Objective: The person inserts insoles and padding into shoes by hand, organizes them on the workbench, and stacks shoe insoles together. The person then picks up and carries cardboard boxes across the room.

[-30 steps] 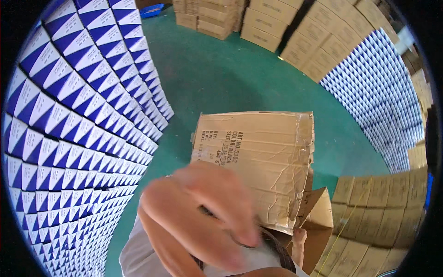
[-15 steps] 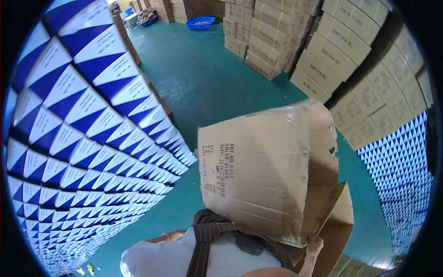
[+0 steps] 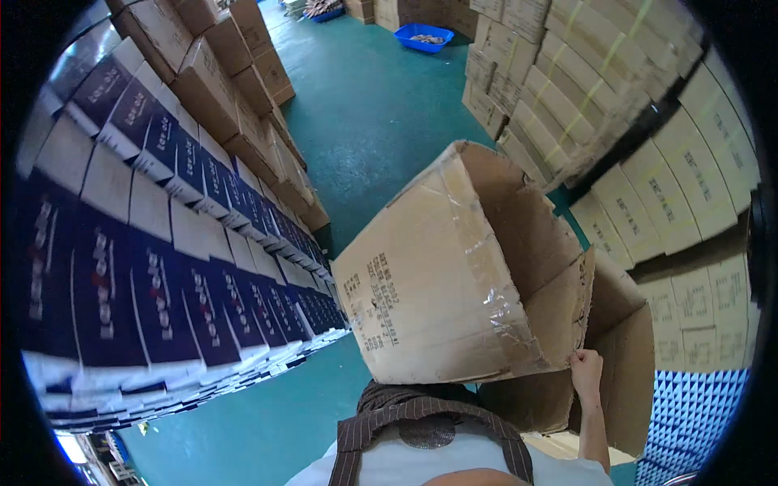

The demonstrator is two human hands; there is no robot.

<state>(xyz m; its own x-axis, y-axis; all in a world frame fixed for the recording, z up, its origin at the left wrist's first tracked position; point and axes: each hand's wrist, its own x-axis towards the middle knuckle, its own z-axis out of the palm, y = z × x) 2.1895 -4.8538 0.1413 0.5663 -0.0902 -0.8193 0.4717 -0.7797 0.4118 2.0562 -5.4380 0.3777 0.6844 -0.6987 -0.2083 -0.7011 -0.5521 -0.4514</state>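
A large, worn cardboard carton point(image 3: 442, 275) is in front of my body, tilted, its open end facing right. Torn flaps and strips of clear tape show along its edge. My right hand point(image 3: 587, 373) is closed on the carton's edge near its lower right corner. Against that edge, to the right and below, sits a second open carton point(image 3: 622, 364), partly hidden behind the first one and my forearm. My left hand does not show.
Rows of blue and white shoe boxes point(image 3: 162, 300) rise close on my left, with brown cartons point(image 3: 223, 97) beyond. Stacked cartons point(image 3: 559, 97) line the right side above patterned blue-white boxes point(image 3: 697, 413). A blue tub point(image 3: 424, 39) rests on the green floor point(image 3: 365, 105) far ahead.
The view has turned, and the shoe box stack now shows its dark blue faces. The held carton has tilted, showing more of its open end. My left wrist has gone out of view.
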